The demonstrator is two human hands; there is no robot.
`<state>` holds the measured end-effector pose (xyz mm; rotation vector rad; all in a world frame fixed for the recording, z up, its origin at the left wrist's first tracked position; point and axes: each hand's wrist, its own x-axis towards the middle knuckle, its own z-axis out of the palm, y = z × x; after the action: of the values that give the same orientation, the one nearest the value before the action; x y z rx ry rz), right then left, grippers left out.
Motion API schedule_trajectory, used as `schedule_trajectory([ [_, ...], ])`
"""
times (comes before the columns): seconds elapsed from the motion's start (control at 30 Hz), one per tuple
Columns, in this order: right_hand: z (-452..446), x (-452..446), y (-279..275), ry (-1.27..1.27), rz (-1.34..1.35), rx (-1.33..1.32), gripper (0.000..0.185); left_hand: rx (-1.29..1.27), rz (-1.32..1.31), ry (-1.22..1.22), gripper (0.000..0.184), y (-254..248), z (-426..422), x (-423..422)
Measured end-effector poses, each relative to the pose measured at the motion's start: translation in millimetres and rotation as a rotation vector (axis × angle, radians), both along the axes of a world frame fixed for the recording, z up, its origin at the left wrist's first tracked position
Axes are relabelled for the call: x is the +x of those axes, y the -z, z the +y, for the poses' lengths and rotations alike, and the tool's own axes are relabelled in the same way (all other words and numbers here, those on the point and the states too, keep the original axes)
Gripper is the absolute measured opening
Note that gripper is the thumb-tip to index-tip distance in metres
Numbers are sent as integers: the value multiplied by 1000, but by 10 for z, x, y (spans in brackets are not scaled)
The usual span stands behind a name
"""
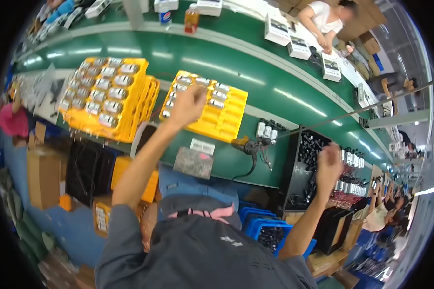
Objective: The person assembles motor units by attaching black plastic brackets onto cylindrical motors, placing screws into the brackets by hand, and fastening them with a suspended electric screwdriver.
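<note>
My left hand (pixel 190 104) reaches over a yellow tray (pixel 220 119) with moulded slots. Its fingers are curled together beside a silver cylindrical part (pixel 202 81); whatever they hold, if anything, is hidden. More silver parts sit in the tray's left and upper slots, while several slots on the right hold none. Over a black bin (pixel 299 172) of small black parts (pixel 309 147) is my right hand (pixel 329 164). Its slightly blurred fingers are drawn together, and I cannot make out anything in them. A yellow-and-black tool (pixel 246 145) with a cable lies between the hands.
Stacked yellow trays (pixel 139 103) with silver parts stand at left. Black-and-silver parts (pixel 268 130) stand near the bin, and wired silver parts (pixel 352 187) lie beyond it. A grey block (pixel 194 163) lies at the front edge. Across the green bench, a person (pixel 323 21) works by white boxes (pixel 277 30).
</note>
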<state>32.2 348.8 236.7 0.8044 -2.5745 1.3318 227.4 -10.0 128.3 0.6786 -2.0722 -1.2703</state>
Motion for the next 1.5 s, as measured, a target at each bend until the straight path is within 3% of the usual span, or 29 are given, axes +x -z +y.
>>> schedule_trajectory([
  [0.03, 160, -110, 357, 3, -124, 232, 39, -49, -197, 70, 32, 355, -13, -151],
  [0.1, 644, -376, 1278, -2, -11, 699, 51, -329, -368, 82, 45, 726, 100, -441],
  [0.13, 714, -349, 1442, 149, -136, 882, 52, -398, -448, 77, 50, 853, 118, -528],
  [0.2, 948, -482, 1829, 330, -300, 995, 51, -570, -580, 82, 59, 1055, 171, -814],
  [0.23, 1107, -520, 1998, 427, -399, 1035, 50, -618, -604, 60, 61, 1196, 208, -921],
  [0.33, 1638, -498, 2286, 421, -356, 917, 47, -813, -672, -54, 68, 1554, 267, -1052],
  [0.43, 1876, -461, 2353, 208, -389, 952, 39, -842, -725, -78, 59, 1624, 267, -1067],
  [0.53, 1932, -398, 2488, 250, -448, 919, 40, -840, -595, -69, 37, 1985, 39, -1168],
  [0.6, 1908, -357, 2434, 217, -525, 889, 39, -1066, -451, -41, 19, 3277, -689, -1615],
  [0.7, 2219, -485, 2902, 127, -384, 802, 28, -1476, -911, 306, 24, 1578, 223, -1196],
  [0.73, 2159, -406, 2787, 143, -411, 767, 27, -1098, -801, 58, 33, 1732, 215, -1226],
  [0.77, 2096, -338, 2689, 158, -437, 757, 28, -1074, -717, -43, 44, 1916, 164, -1257],
  [0.87, 2125, -254, 2602, 51, -379, 692, 29, -947, -746, -26, 47, 1838, 191, -1348],
  [0.93, 2084, -242, 2555, 18, -387, 712, 29, -875, -767, 31, 46, 2069, -87, -1390],
  [1.03, 2060, -285, 2606, 11, -340, 794, 28, -569, -603, 77, 43, 2055, -344, -1299],
  [1.13, 2072, -241, 2620, 20, -279, 758, 28, -438, -164, 24, 40, 1835, -394, -1089],
  [1.17, 2097, -270, 2664, 27, -254, 744, 27, -258, -118, 28, 36, 1953, -695, -1083],
  [1.23, 2157, -222, 2542, 37, -33, 519, 27, 46, -50, -54, 37, 1240, -312, -806],
  [1.3, 2224, -201, 2224, 24, 115, 276, 25, 171, -2, 200, 36, 1095, -961, -510],
  [1.37, 2359, -233, 2021, 117, 33, 75, 29, 507, 327, -90, 37, 369, -280, -130],
  [1.43, 2379, -10, 1632, 192, -119, -234, 35, 623, 435, -96, 42, -24, -173, 316],
  [1.5, 2447, 150, 1620, 132, -156, -726, 38, 722, 403, 48, 48, -332, -39, 783],
])
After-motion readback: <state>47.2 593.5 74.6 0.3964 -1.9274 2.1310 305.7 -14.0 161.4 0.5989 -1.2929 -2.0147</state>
